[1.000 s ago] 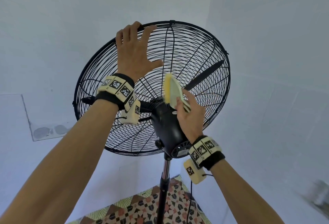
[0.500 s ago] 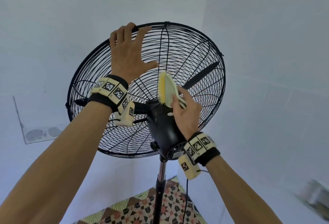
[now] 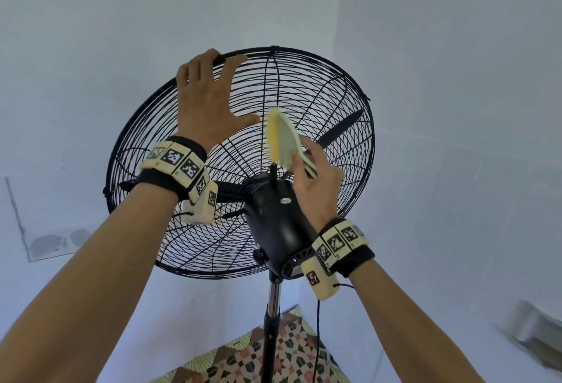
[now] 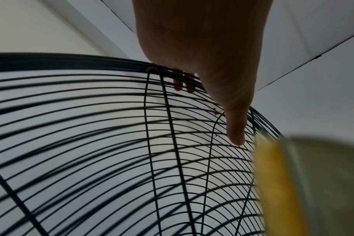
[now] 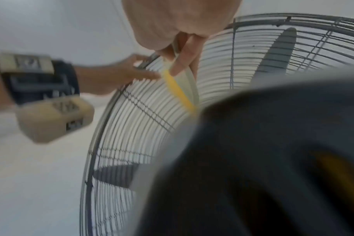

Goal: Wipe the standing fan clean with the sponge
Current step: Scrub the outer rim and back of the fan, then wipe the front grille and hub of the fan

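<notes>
A black standing fan with a round wire cage and a black motor housing stands before me, seen from behind. My left hand holds the cage's top rim; its fingertips hook over the rim and the thumb lies along the grille. My right hand grips a yellow sponge with a pale scrub face. The sponge stands on edge against the rear grille just above the motor housing. In the right wrist view the sponge sits between fingers and thumb, beside the blurred housing.
A chrome and black pole carries the fan over a patterned floor covering. A black cable hangs beside the pole. Pale walls meet in a corner behind the fan. A blurred pale object sits low on the right.
My right hand has slid the sponge a little up the rear grille, away from the motor housing. My left hand has kept its hold on the top rim.
</notes>
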`<state>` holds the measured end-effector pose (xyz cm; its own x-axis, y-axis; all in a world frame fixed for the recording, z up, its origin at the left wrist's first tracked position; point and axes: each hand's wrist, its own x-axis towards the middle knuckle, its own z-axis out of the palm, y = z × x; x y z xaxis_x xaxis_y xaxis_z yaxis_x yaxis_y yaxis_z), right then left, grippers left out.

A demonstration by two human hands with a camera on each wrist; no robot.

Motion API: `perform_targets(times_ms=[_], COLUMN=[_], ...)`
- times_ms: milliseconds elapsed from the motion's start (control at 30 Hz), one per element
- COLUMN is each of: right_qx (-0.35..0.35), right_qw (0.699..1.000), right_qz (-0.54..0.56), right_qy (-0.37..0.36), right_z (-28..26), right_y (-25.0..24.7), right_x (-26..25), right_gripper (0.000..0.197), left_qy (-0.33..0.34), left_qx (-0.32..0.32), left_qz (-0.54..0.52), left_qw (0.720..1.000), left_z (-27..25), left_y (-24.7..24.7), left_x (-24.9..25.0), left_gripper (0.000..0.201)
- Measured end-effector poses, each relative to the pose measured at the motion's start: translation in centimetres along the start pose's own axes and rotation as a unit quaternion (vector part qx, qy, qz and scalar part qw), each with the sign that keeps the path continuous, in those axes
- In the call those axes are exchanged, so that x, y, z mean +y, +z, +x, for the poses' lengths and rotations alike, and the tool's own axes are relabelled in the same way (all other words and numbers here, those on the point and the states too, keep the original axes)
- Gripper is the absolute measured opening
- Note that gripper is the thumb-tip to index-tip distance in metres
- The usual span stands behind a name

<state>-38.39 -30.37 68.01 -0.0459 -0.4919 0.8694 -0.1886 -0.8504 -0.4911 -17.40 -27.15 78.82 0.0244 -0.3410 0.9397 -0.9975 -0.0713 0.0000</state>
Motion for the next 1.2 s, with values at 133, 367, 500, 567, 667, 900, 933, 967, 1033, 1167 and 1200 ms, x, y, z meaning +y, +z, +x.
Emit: perform_targets(times_ms=[133,367,500,567,667,900,933,967,1033,1167,1200], right_qx=[0.137,0.076,0.027,-0.006,-0.029,-0.033,-0.038,-0.043,-0.05,-0.081,-0.094], right_qw=[0.984,0.972,0.956,0.966,0.962,0.953,0.955,0.956,0.957,0.947,0.943], right_qz=[0.111,0.203,0.244,0.21,0.223,0.277,0.275,0.273,0.272,0.296,0.3], right_qy=[-0.019,0.094,0.158,0.153,0.158,0.118,0.106,0.098,0.09,0.096,0.108], right_z=[5.0,3.4,2.1,1.6,1.4,2.7,2.9,3.1,3.5,4.3,4.4], right_y=[-0.4,-0.1,-0.8,-1.4,-3.0,-9.0,-10.0,-10.8,-12.6,-16.2,-17.1], right_x=[-4.2,-5.8,-7.0,-7.7,-9.3,-12.5,-12.8,-13.0,-13.5,-14.0,-14.2], right_gripper=[0.025,0.02,0.02,0.015,0.009,0.015,0.016,0.017,0.018,0.016,0.016], left_qy=[-0.052,-0.185,-0.194,-0.192,-0.189,-0.16,-0.157,-0.15,-0.139,-0.172,-0.182], left_qx=[-0.015,-0.072,-0.068,-0.066,-0.06,-0.097,-0.106,-0.107,-0.096,-0.134,-0.131], left_qz=[-0.013,-0.026,-0.008,0.021,0.059,0.051,0.03,0.006,-0.054,-0.242,-0.279], left_qw=[0.998,0.98,0.979,0.979,0.978,0.981,0.981,0.983,0.984,0.946,0.934], left_z=[-1.3,-5.2,-5.5,-5.9,-6.5,-6.9,-6.8,-6.6,-6.2,-6.2,-6.5], left_y=[-0.3,-3.0,-5.5,-6.8,-8.9,-14.9,-15.9,-16.8,-18.7,-20.8,-20.7], left_x=[-1.6,-4.8,-3.4,-1.8,1.6,9.2,10.1,11.0,12.7,16.3,16.8], left_gripper=[0.113,0.128,0.125,0.122,0.115,0.072,0.058,0.042,0.021,0.028,0.032])
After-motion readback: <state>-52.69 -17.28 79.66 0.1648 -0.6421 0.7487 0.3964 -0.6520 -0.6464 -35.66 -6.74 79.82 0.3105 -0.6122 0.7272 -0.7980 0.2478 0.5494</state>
